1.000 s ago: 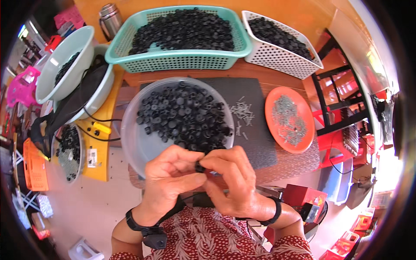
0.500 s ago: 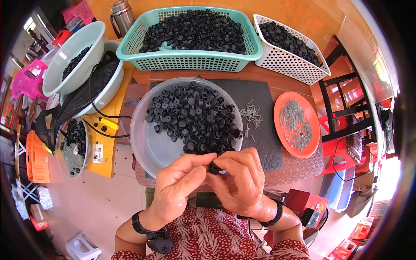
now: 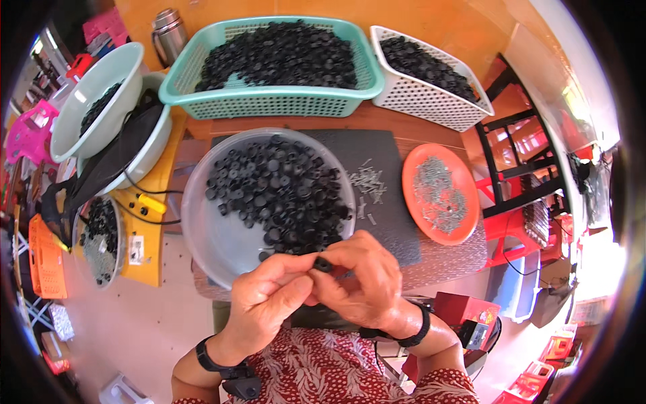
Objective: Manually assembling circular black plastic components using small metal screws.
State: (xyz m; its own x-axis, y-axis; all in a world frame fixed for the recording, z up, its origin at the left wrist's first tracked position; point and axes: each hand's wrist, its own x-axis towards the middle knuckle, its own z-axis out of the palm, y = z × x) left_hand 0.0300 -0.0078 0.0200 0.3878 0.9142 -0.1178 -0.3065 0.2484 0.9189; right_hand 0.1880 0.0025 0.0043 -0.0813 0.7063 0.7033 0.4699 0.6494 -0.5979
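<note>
Nearest us, the patterned shirt (image 3: 316,370) is cut off by the bottom edge, ditto the forearms. We see a dark wristband w/ a bulky unit (image 3: 241,384) on the L wrist, a black band (image 3: 422,326) on the R.

Next, the left hand (image 3: 266,303) & right hand (image 3: 360,279) meet in front of the tub. Their thumbs & index fingers pinch a small black part (image 3: 323,264): it sits b/w the tips, R index along its upper R side, L index tip at its L, R thumb just below. The other fingers curl in, partly hidden. We can't make out the part's far side, nor tell if anything's stuck in it.

Just beyond, the clear round tub (image 3: 222,246) holds a heap of similar black pcs (image 3: 282,178); hands block its near R rim. The dark mat (image 3: 397,225) runs under the tub, so we get only part of it. Loose metal pins (image 3: 368,183) lie on it, too small to make out well; more are on the orange plate (image 3: 410,202) to the R.

Farther back: green basket (image 3: 269,108) & white basket (image 3: 431,108), both w/ black pcs, contents blurring together. Far L, a steel flask (image 3: 169,37), base hidden.
</note>
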